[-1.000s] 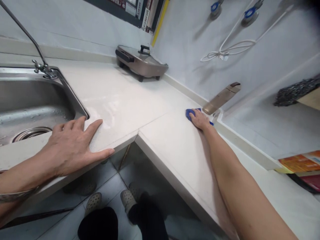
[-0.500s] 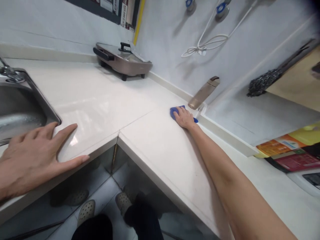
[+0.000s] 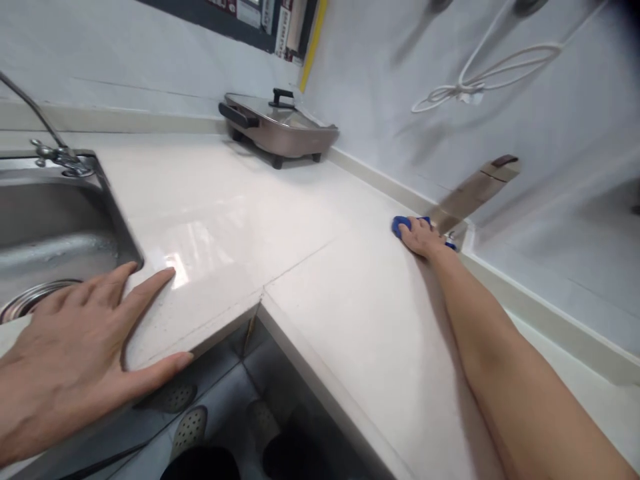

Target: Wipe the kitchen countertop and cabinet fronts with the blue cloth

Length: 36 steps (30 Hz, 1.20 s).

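Note:
My right hand [image 3: 424, 237] is closed over a blue cloth [image 3: 401, 225] and presses it to the white countertop [image 3: 320, 320] near the back wall. Bits of the cloth stick out past the fingers on both sides. Just behind that hand stands a tan bottle [image 3: 473, 195] with a brown strap on its lid, its base partly hidden by the fingers. My left hand [image 3: 95, 333] rests with fingers spread on the counter's front edge beside the sink, thumb along the edge, holding nothing.
A steel sink [image 3: 113, 207] with a faucet [image 3: 65, 159] is at the left. An electric pan [image 3: 285, 130] with a glass lid stands in the back corner. A bundled white cable [image 3: 465, 90] hangs on the wall. The counter's inner corner [image 3: 263, 293] juts above the floor.
The view has turned left, so everything sits further right. My right hand stays on the blue cloth, with the bottle still close behind it. My left hand remains spread at the counter edge.

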Each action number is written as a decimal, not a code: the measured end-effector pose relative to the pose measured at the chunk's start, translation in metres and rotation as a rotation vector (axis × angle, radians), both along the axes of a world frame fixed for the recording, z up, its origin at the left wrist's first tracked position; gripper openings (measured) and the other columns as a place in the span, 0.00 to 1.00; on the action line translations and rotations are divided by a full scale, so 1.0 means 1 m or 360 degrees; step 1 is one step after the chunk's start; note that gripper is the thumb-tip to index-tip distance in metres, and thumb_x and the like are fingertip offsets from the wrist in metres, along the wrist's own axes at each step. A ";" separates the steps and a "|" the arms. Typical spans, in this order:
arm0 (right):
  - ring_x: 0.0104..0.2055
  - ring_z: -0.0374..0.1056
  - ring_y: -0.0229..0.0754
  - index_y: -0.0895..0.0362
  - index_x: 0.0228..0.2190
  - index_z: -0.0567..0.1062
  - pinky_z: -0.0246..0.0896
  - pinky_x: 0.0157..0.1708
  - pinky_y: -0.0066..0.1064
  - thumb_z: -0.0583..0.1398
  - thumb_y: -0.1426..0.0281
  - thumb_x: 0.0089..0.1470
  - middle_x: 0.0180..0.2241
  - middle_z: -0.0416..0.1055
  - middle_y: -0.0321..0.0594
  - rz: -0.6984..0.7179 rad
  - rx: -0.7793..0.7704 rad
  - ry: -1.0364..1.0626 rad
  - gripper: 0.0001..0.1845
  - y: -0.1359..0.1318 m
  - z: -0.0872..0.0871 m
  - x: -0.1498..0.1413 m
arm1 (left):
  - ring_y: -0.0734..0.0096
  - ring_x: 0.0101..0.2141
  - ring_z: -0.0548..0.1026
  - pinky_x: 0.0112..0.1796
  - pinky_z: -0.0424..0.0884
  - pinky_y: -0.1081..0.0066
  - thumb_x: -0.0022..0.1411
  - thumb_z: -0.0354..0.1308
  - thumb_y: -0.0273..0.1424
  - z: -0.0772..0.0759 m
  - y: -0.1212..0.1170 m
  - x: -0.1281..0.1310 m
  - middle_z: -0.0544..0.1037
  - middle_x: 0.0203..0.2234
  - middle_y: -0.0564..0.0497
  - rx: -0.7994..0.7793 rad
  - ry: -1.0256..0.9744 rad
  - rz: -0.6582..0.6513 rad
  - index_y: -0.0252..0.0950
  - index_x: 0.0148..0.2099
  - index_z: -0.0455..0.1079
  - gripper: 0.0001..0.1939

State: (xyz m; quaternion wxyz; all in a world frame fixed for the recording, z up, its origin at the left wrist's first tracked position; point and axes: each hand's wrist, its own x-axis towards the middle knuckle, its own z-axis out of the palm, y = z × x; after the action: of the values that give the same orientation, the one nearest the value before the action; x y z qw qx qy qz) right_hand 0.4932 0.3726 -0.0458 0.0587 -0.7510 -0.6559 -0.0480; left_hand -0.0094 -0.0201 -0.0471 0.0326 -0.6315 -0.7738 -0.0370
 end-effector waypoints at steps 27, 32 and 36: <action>0.73 0.47 0.64 0.49 0.69 0.62 0.43 0.69 0.63 0.51 0.55 0.66 0.73 0.51 0.37 0.1685 0.0063 0.0106 0.33 -0.172 0.017 -0.410 | 0.31 0.63 0.62 0.60 0.58 0.43 0.56 0.48 0.68 0.035 -0.013 0.024 0.60 0.66 0.24 -0.0036 -0.0174 -0.0141 0.33 0.76 0.47 0.59; 0.74 0.46 0.61 0.47 0.69 0.61 0.42 0.69 0.62 0.53 0.58 0.66 0.74 0.50 0.36 0.1830 0.0021 0.0060 0.32 -0.212 0.023 -0.362 | 0.36 0.61 0.67 0.59 0.61 0.43 0.68 0.34 0.59 0.034 -0.009 0.018 0.66 0.64 0.27 0.0115 -0.0356 -0.0126 0.29 0.76 0.41 0.48; 0.75 0.42 0.60 0.47 0.70 0.59 0.40 0.70 0.60 0.54 0.58 0.67 0.74 0.47 0.36 0.1867 -0.0073 0.0020 0.33 -0.239 0.030 -0.313 | 0.37 0.63 0.66 0.61 0.59 0.43 0.70 0.27 0.53 0.034 0.001 0.010 0.58 0.70 0.30 0.0143 -0.0566 -0.0028 0.29 0.77 0.36 0.44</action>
State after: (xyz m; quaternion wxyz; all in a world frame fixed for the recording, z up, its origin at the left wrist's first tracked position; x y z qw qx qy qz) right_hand 0.1801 0.1338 -0.0160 0.0631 -0.2639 -0.9624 0.0111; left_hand 0.0001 -0.0191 -0.0135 -0.0770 -0.6197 -0.7593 -0.1828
